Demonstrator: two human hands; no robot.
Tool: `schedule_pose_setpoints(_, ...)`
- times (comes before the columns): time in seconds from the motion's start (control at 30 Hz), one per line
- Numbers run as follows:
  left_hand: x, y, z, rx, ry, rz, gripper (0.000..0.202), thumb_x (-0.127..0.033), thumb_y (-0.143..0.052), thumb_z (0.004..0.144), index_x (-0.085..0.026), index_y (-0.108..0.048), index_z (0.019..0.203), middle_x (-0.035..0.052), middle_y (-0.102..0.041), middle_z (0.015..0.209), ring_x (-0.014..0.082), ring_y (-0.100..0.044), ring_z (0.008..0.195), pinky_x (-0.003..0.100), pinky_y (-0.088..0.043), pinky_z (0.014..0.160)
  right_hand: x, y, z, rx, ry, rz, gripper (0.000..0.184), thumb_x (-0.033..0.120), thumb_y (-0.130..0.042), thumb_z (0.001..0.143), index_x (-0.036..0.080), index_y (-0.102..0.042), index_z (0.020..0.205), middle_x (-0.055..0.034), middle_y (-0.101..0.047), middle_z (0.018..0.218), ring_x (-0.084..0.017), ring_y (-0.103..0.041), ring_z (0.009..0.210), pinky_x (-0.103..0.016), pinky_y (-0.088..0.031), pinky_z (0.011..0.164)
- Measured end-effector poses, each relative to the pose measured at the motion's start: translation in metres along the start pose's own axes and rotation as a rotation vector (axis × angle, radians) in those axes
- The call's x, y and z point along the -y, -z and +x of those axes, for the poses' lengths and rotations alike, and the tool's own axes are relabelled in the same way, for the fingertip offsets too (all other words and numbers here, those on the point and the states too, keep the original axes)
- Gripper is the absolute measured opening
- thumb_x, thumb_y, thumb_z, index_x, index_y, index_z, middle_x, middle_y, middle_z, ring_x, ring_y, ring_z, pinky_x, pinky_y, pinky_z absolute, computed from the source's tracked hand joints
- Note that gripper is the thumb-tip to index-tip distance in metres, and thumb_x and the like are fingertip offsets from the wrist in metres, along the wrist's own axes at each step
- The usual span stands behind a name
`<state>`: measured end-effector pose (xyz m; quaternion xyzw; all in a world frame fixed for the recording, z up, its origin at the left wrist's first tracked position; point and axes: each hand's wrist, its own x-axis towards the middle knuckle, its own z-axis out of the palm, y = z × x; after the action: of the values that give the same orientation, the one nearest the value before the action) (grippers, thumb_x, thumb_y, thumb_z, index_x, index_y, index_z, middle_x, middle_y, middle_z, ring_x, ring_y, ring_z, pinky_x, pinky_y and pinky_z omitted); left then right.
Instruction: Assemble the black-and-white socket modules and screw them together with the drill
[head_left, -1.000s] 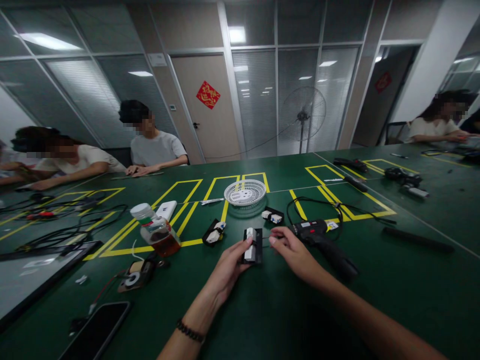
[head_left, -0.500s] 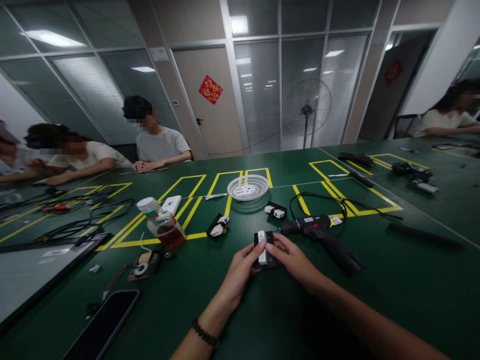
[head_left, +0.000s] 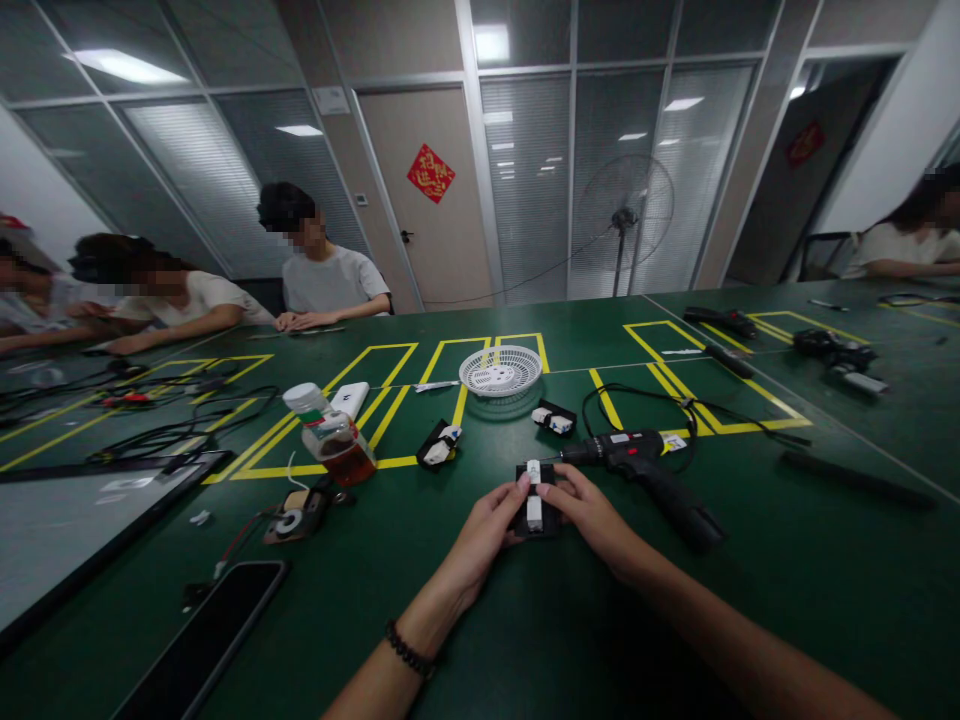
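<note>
The thumbs of the left hand (head_left: 491, 515) and right hand (head_left: 589, 510) meet over the upper face of a block (head_left: 534, 514). The fingers of both hands grip its sides; those underneath are hidden. The block is located between the two hands, its near end projecting below the thumbs toward the person. Whether its underside contacts the table (head_left: 405, 560) cannot be told.

The block consists of a flat black base with a narrow white bar along its length. A dark band crosses the bar close to the thumbs. The bar's near end is plain white.

Just beyond the right hand, a black drill (head_left: 626, 450) lies on its side, its bit directed left. A second block (head_left: 553, 418) and a third block (head_left: 440, 445), both black and white, lie beyond the hands. Farther out is a white basket (head_left: 500, 376). A bottle (head_left: 337, 448) of reddish-brown liquid stands to the left.
</note>
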<state>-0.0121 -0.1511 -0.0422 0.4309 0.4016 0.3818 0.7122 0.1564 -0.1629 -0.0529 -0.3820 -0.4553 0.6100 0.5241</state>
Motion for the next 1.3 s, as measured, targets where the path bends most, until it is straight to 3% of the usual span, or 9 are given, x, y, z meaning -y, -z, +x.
schedule_pose_setpoints(0.3,-0.001,0.0,-0.001,0.018,-0.032,0.032,0.045,-0.047,-0.063,0.083,-0.015,-0.067,0.115,0.0125,-0.068,0.11,0.0236,-0.064,0.098,0.032,-0.052,0.08,0.008,-0.001,-0.002,-0.03,-0.035,-0.021,0.032,0.033,-0.068,0.083,0.021,-0.06,0.112,-0.0011,-0.068,0.089,-0.02,-0.064,0.088,-0.029,-0.048,0.076)
schedule_pose_setpoints(0.5,-0.001,-0.001,0.002,-0.042,-0.099,0.109,0.049,-0.049,-0.065,0.082,-0.016,-0.067,0.118,0.0105,-0.069,0.107,0.023,-0.065,0.092,0.03,-0.051,0.074,0.012,-0.002,-0.005,-0.022,-0.047,-0.026,0.034,0.035,-0.067,0.084,0.022,-0.058,0.114,-0.0001,-0.067,0.088,-0.018,-0.063,0.084,-0.026,-0.046,0.07)
schedule_pose_setpoints(0.77,0.0,-0.002,0.004,-0.096,-0.102,0.132,0.049,-0.048,-0.069,0.078,-0.017,-0.068,0.116,0.0104,-0.069,0.112,0.0227,-0.066,0.092,0.029,-0.052,0.074,0.008,-0.002,-0.004,0.018,-0.1,0.052,0.039,0.041,-0.067,0.084,0.024,-0.056,0.117,-0.004,-0.068,0.104,-0.021,-0.065,0.095,-0.03,-0.049,0.075)
schedule_pose_setpoints(1.1,0.0,-0.004,-0.001,-0.008,-0.091,0.06,0.047,-0.047,-0.059,0.087,-0.018,-0.063,0.124,0.0117,-0.066,0.117,0.0239,-0.062,0.105,0.031,-0.051,0.084,0.001,0.002,0.0,-0.073,-0.036,0.047,0.037,0.041,-0.067,0.083,0.022,-0.058,0.113,-0.0036,-0.068,0.092,-0.022,-0.066,0.088,-0.034,-0.05,0.076)
schedule_pose_setpoints(1.3,-0.003,-0.008,-0.004,0.005,-0.064,0.084,0.045,-0.044,-0.064,0.084,-0.018,-0.064,0.121,0.0131,-0.066,0.115,0.0256,-0.063,0.103,0.031,-0.056,0.074,-0.003,-0.002,-0.001,-0.111,0.033,-0.024,0.039,0.042,-0.068,0.083,0.023,-0.058,0.115,-0.0068,-0.065,0.115,-0.024,-0.062,0.102,-0.033,-0.05,0.079)
